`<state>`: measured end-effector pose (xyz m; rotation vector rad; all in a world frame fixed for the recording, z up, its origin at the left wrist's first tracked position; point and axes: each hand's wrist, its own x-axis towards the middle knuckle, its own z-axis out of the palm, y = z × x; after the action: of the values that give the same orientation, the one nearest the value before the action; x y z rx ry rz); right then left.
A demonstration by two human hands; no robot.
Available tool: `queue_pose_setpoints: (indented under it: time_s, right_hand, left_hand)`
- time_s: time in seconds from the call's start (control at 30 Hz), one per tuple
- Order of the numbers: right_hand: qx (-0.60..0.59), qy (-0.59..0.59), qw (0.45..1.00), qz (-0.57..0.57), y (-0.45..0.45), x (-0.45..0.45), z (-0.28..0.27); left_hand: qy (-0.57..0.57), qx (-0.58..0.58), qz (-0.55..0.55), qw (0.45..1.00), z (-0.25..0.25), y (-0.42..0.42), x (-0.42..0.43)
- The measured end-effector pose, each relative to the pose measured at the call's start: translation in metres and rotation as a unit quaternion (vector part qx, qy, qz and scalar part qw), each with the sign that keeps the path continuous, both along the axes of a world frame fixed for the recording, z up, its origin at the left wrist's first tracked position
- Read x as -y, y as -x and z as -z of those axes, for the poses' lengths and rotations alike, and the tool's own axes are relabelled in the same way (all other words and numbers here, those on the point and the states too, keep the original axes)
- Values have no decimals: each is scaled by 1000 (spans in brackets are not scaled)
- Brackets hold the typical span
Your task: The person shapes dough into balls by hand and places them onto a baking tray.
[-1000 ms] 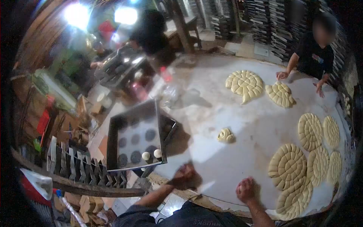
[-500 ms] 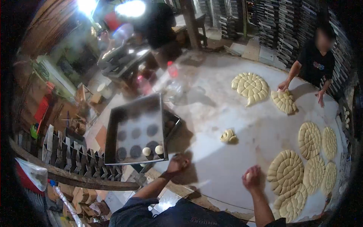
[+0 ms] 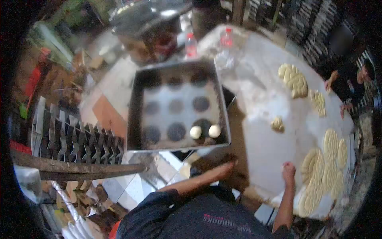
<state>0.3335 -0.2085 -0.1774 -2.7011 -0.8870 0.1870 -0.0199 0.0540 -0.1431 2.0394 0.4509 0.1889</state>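
Note:
My left hand (image 3: pixel 228 169) is near the table edge, just below the front right corner of a square metal pan (image 3: pixel 179 149). Shadow and blur obscure its fingers. Two pale dough balls (image 3: pixel 214 131) sit side by side in the pan's front right corner, on a sheet marked with dark round spots. My right hand (image 3: pixel 289 171) is closed over the tabletop, left of the scored dough rounds (image 3: pixel 312 165); whatever may be inside it is hidden. Farther up the table, a small lump of dough (image 3: pixel 277 124) lies apart from both hands.
A co-worker (image 3: pixel 352 83) stands at the far right, by a cut dough piece (image 3: pixel 318 102) and a larger scored round (image 3: pixel 293 81). Two bottles with red liquid (image 3: pixel 191 46) stand behind the pan. Folded metal pieces (image 3: pixel 75 137) line a wooden beam (image 3: pixel 87 170) at left.
The view has swung left, so the pan and table appear shifted right. Both dough balls remain in the pan corner. My right hand stays closed; my left stays near the pan's corner.

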Motion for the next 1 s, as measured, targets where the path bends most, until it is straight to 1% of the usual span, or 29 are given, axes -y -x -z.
queue_pose_setpoints:
  time_s: [0.03,0.07,0.1,0.13,0.17,0.2,0.23,0.27,0.3,0.33,0.37,0.43,0.5,0.53,0.6,0.63,0.67,0.7,0.77,0.83,0.87,0.9,0.93,0.97,1.0]
  right_hand:
    - [-211,-75,968,111,14,-8,-42]
    - [-403,-150,874,225,39,-26,-96]
    - [-375,-176,893,176,60,-43,-118]
    - [-346,-205,908,123,84,-62,-134]
    - [-335,-210,917,55,113,-87,-151]
    - [-322,-217,921,-15,146,-116,-168]
    - [-339,-263,899,-84,183,-149,-185]
    - [-282,-225,916,-176,216,-181,-204]
    - [-234,-217,907,-275,247,-217,-229]
    - [-176,-281,868,-370,270,-248,-234]
    - [-177,-312,843,-402,297,-276,-241]
    - [-161,-324,795,-486,327,-325,-223]
    - [-197,-230,794,-527,341,-365,-198]
    - [-196,-232,796,-524,338,-365,-195]
    - [-54,-221,806,-547,331,-359,-190]
    - [-59,-267,815,-512,321,-346,-200]
    - [-48,-320,823,-467,303,-330,-204]
    - [-33,-372,829,-417,282,-311,-206]
    - [-11,-414,870,-267,232,-266,-190]
    - [33,-388,913,-121,183,-214,-160]
    - [11,-377,923,-80,164,-194,-142]
    - [-15,-366,929,-41,148,-174,-126]
    - [-33,-353,935,-24,135,-156,-114]
    - [-49,-338,940,-20,118,-131,-87]
    - [-27,-332,942,-48,105,-102,-54]
  left_hand:
    - [22,-32,17,999,-37,20,-11]
    - [25,-23,19,999,-77,40,-22]
    - [-8,81,9,997,-107,58,-34]
    - [-74,148,-25,986,-140,75,-50]
    - [-32,152,-50,987,-152,95,-75]
    - [-120,174,-118,970,-192,117,-92]
    - [-169,70,-154,971,-195,137,-117]
    - [-177,34,-218,959,-177,152,-139]
    - [-202,-51,-223,952,-175,165,-158]
    - [-212,-48,-218,952,-154,178,-176]
    - [-189,-53,-222,955,-140,185,-186]
    - [-147,-90,-207,963,-132,186,-191]
    - [-145,-96,-190,966,-135,187,-190]
    - [-145,-103,-169,969,-137,187,-192]
    - [-140,-104,-168,970,-141,191,-193]
    - [-135,-104,-172,970,-146,189,-190]
    - [-147,-127,-226,955,-154,184,-183]
    - [-238,-148,-234,931,-165,175,-178]
    - [-295,-76,-293,906,-191,134,-162]
    - [-229,91,-285,926,-210,63,-130]
    - [-204,159,-199,945,-216,22,-111]
    - [-175,221,-112,953,-218,-19,-89]
    - [-107,207,-43,971,-216,-65,-67]
    - [-42,187,21,981,-210,-110,-49]
    - [-9,178,47,983,-203,-151,-37]
